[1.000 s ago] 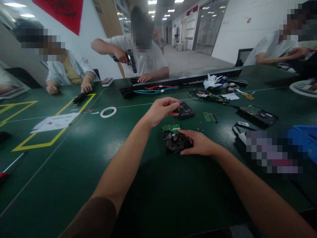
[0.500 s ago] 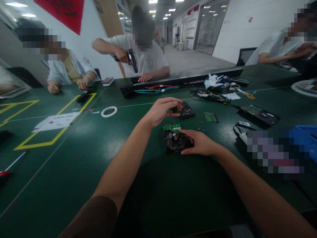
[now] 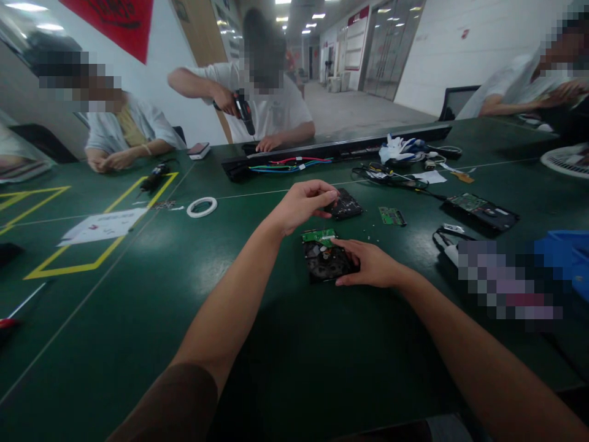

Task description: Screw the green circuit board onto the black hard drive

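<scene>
A black hard drive (image 3: 324, 261) lies on the green table (image 3: 138, 307) with a small green circuit board (image 3: 318, 236) at its far edge. My right hand (image 3: 368, 265) rests on the drive's right side, fingers curled around its edge. My left hand (image 3: 301, 205) hovers just beyond the drive, fingers pinched together on something too small to make out, next to a black cover plate (image 3: 344, 204).
A loose green board (image 3: 391, 216), another opened drive (image 3: 478, 212), a white tape ring (image 3: 201, 207), a paper sheet (image 3: 103, 225) and cables (image 3: 289, 166) lie around. A person opposite holds a power screwdriver (image 3: 243, 113); other people sit left and right. A blue bin (image 3: 568, 261) stands at right.
My left hand's fingers have shifted slightly around the small pinched item and dipped a little toward the black cover plate. My right hand has stayed on the drive.
</scene>
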Available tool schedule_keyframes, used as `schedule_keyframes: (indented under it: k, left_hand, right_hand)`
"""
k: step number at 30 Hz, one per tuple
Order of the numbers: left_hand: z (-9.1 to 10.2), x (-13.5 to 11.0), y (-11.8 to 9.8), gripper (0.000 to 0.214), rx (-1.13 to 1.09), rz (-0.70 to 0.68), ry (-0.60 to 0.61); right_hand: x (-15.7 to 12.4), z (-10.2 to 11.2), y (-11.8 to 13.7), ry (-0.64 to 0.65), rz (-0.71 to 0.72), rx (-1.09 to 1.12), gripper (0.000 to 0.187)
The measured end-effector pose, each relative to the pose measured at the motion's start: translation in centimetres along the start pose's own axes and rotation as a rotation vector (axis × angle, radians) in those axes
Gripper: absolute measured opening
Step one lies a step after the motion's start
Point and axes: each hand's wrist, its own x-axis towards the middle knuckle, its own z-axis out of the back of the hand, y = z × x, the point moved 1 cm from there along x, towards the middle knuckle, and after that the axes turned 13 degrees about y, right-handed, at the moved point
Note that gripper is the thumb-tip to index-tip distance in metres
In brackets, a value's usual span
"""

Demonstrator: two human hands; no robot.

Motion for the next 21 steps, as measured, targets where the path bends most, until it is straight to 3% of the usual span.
schedule_keyframes:
  k: [4, 9, 12, 21]
  left_hand:
    - [0.04, -0.05, -0.22, 0.018, -0.028, 0.018, -0.001]
    - [0.32, -0.05, -0.26, 0.021, 0.050, 0.032, -0.090]
    - [0.32, -0.07, -0.26, 0.023, 0.054, 0.032, -0.070]
    - [0.21, 0.24, 0.04, 0.021, -0.114, 0.028, -0.083]
  right_hand:
    - [-0.03, 0.07, 0.10, 0.000, -0.005, 0.006, 0.105]
    - [-0.08, 0.09, 0.17, 0.000, -0.012, 0.007, 0.105]
    - [-0.11, 0.09, 0.16, -0.001, -0.017, 0.002, 0.106]
    - [-0.01, 0.11, 0.08, 0.001, -0.016, -0.003, 0.107]
